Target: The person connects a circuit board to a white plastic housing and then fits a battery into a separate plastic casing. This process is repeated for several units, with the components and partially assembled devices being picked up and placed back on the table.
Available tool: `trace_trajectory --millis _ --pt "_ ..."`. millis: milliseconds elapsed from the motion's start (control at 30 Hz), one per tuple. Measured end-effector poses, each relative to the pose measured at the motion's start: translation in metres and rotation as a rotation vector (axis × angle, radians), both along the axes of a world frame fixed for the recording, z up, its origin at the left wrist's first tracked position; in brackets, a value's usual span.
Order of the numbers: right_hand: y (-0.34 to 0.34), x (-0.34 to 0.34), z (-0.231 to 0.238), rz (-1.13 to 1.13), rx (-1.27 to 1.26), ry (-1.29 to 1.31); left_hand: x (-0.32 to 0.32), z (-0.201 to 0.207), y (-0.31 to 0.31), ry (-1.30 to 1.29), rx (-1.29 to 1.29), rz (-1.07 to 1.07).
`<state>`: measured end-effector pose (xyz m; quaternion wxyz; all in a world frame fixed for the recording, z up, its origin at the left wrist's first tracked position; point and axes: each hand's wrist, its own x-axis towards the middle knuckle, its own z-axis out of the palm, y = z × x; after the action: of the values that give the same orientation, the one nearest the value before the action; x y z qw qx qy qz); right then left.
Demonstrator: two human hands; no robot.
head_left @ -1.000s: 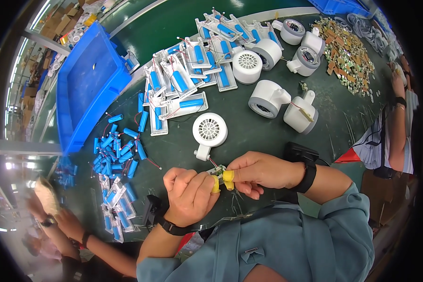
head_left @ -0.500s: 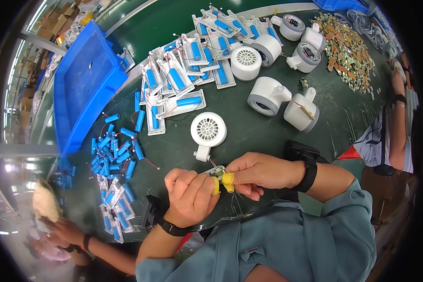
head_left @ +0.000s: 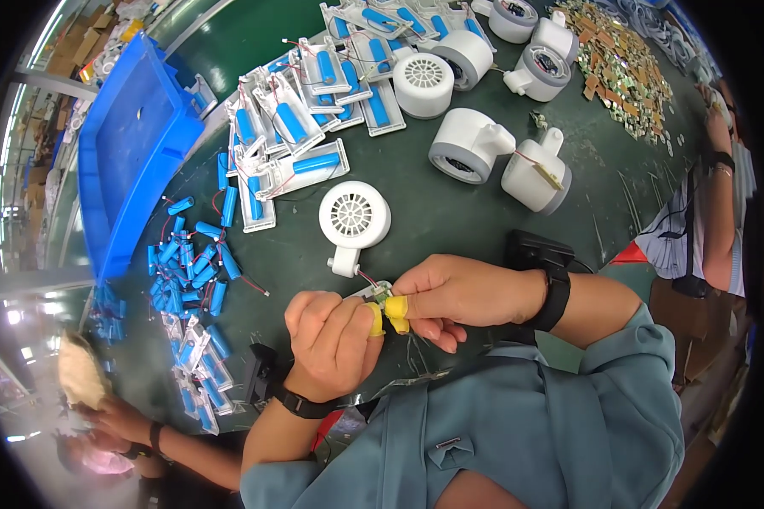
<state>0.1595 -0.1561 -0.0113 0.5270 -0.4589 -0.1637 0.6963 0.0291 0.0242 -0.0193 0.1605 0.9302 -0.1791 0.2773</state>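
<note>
Our yellow-capped fingers (head_left: pixel 395 307), left hand (head_left: pixel 331 332) and right hand (head_left: pixel 471 293) together, pinch a small circuit board (head_left: pixel 382 291) just our side of the white fan (head_left: pixel 355 217); a wire (head_left: pixel 367 278) already runs between them, but the board looks not yet cased.

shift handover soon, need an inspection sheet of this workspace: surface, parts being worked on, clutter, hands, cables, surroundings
Surface: dark green table, scratched toward its right side.
Parts being worked on: small circuit board between both hands, white fan lying just beyond.
Clutter: white cases holding blue batteries, stacked loosely; loose batteries heaped at left; white housings and board pile toward far right.
Hands: left hand and right hand pinch the circuit board; yellow finger covers worn on both.
Cables: thin red wire between fan and board.
Surroundings: blue bin at left; co-workers at both sides.
</note>
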Motion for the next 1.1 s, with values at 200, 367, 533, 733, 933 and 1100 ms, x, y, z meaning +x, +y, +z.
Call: trace_trajectory --millis 200,367,533,733,933,1100 --pt "0.002 0.004 0.001 -0.01 -0.004 -0.014 0.003 0.002 0.003 0.033 0.05 0.019" --pt "0.003 -0.004 0.003 -0.041 0.009 -0.056 0.001 0.007 0.003 0.012 0.04 0.026" --pt "0.004 -0.008 -0.004 -0.146 -0.026 -0.196 0.003 0.003 0.007 0.124 -0.046 0.052" --pt "0.002 -0.031 -0.003 -0.412 0.079 -0.72 -0.009 0.006 -0.006 0.263 -0.301 0.18" --pt "0.004 -0.035 -0.009 -0.473 0.2 -1.132 -0.006 0.006 -0.009 0.319 -0.374 0.231" --pt "0.008 -0.036 -0.009 -0.539 0.266 -1.26 -0.003 0.002 -0.006 0.319 -0.476 0.201"
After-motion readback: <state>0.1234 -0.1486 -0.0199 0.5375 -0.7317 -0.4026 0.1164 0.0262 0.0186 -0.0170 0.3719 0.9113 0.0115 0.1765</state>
